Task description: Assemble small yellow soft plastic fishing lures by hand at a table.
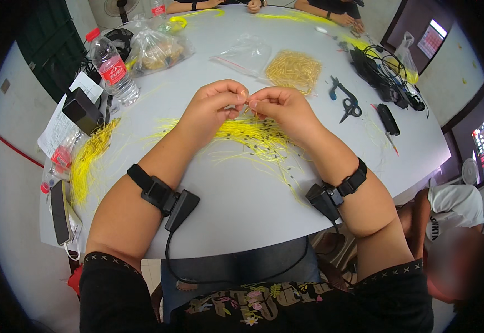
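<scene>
Above the middle of the table, my left hand (217, 105) and my right hand (287, 108) meet fingertip to fingertip. Both are closed in a pinch on a thin yellow strand (257, 116), whose short ends show below the fingers. A small orange-gold bit shows between the fingertips, too small to make out. Beneath the hands lies a spread bundle of yellow strands (253, 136) with small dark marks along them. Just beyond my right hand is a pile of small gold tube-like pieces (294, 69), beside a clear plastic bag (244, 54).
Dark-handled scissors (350, 108), a blue-black tool (339, 86) and a black marker-like object (387, 119) lie right. Black cables (383, 72) are behind them. Left stand a water bottle (111, 69), a black box (82, 111), another yellow bundle (92, 161) and a phone (60, 211). People sit opposite.
</scene>
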Tool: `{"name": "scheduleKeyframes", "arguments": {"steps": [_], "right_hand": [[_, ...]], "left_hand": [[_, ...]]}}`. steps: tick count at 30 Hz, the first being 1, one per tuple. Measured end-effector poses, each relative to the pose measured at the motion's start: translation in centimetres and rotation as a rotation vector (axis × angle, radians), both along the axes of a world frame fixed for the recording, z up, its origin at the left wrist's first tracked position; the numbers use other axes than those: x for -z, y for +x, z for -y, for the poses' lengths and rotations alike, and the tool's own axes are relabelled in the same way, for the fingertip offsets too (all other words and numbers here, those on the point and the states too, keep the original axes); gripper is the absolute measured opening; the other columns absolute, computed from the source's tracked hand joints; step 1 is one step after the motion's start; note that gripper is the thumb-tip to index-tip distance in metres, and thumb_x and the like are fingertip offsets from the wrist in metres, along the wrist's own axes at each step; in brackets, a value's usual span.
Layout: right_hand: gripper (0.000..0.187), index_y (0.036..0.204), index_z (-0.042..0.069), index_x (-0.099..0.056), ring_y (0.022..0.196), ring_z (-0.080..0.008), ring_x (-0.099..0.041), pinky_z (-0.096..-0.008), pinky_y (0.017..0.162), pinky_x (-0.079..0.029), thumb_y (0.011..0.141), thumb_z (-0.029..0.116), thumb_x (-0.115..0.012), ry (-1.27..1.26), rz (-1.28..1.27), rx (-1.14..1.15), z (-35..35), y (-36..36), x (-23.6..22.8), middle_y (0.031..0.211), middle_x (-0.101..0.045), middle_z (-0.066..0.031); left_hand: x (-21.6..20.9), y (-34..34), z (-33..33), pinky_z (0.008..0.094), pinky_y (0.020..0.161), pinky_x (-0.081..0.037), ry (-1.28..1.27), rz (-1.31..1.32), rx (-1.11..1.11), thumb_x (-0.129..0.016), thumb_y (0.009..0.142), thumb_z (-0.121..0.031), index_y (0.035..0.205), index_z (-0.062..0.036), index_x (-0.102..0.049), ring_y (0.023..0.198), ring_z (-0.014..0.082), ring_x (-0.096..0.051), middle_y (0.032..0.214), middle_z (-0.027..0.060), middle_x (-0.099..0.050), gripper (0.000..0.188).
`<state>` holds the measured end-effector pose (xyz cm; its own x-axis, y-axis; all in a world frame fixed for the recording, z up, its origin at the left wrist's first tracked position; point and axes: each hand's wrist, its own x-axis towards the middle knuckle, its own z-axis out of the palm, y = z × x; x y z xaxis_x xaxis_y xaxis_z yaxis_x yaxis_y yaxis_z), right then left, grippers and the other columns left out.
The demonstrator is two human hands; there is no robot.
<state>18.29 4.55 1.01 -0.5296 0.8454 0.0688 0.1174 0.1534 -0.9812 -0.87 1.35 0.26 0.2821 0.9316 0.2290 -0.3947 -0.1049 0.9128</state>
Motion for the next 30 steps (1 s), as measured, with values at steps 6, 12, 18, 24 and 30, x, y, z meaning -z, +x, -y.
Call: {"name": "scheduleKeyframes", "arguments": {"steps": [6,12,18,24,30], "right_hand": [[0.014,0.093,0.001,-0.066,0.066,-0.0043,-0.053,-0.02,0.059,-0.042,0.083,0.012,-0.065,0.059,-0.031,0.0,-0.35,-0.1,0.49,0.072,-0.06,0.0022],[0.025,0.105,0.004,-0.06,0.066,-0.0047,-0.055,-0.021,0.059,-0.042,0.081,0.006,-0.065,0.038,-0.091,-0.064,-0.07,-0.24,0.36,0.073,-0.061,0.0018],[0.025,0.105,0.005,-0.06,0.064,-0.0041,-0.054,-0.0205,0.058,-0.041,0.081,0.008,-0.066,0.04,-0.049,-0.076,-0.17,-0.12,0.47,0.072,-0.061,0.0024],[0.024,0.106,0.004,-0.063,0.064,-0.0032,-0.053,-0.0194,0.058,-0.041,0.083,0.007,-0.064,0.04,-0.039,-0.075,-0.19,-0.22,0.52,0.072,-0.061,0.0026],[0.023,0.105,0.004,-0.062,0.065,-0.0036,-0.054,-0.0199,0.058,-0.042,0.083,0.007,-0.063,-0.008,-0.044,-0.08,0.02,-0.39,0.48,0.074,-0.061,0.0018]], "left_hand": [[-0.01,-0.26,-0.18,0.0257,0.071,-0.042,-0.088,0.045,0.049,-0.053,0.088,-0.009,0.094,-0.0071,-0.053,0.084,0.0119,-0.053,0.092,0.006,-0.06,0.006],[0.08,-0.11,-0.16,0.0262,0.075,-0.043,-0.058,0.053,-0.17,-0.056,0.088,-0.006,0.104,-0.0087,-0.048,0.088,0.0135,-0.055,0.091,0.007,-0.06,0.018],[-0.3,-0.15,-0.13,0.0263,0.077,-0.042,-0.086,0.162,-0.173,-0.056,0.088,-0.005,0.108,-0.0063,-0.046,0.089,0.0159,-0.055,0.093,0.0095,-0.059,0.023],[-0.11,-0.08,-0.19,0.0273,0.079,-0.044,-0.058,0.152,-0.111,-0.055,0.089,-0.003,0.112,-0.0024,-0.043,0.089,0.0187,-0.056,0.094,0.0127,-0.06,0.026],[-0.01,-0.05,-0.21,0.0266,0.081,-0.045,-0.055,0.165,-0.078,-0.055,0.089,-0.003,0.111,-0.0032,-0.044,0.091,0.0197,-0.058,0.098,0.0138,-0.06,0.025]]}}
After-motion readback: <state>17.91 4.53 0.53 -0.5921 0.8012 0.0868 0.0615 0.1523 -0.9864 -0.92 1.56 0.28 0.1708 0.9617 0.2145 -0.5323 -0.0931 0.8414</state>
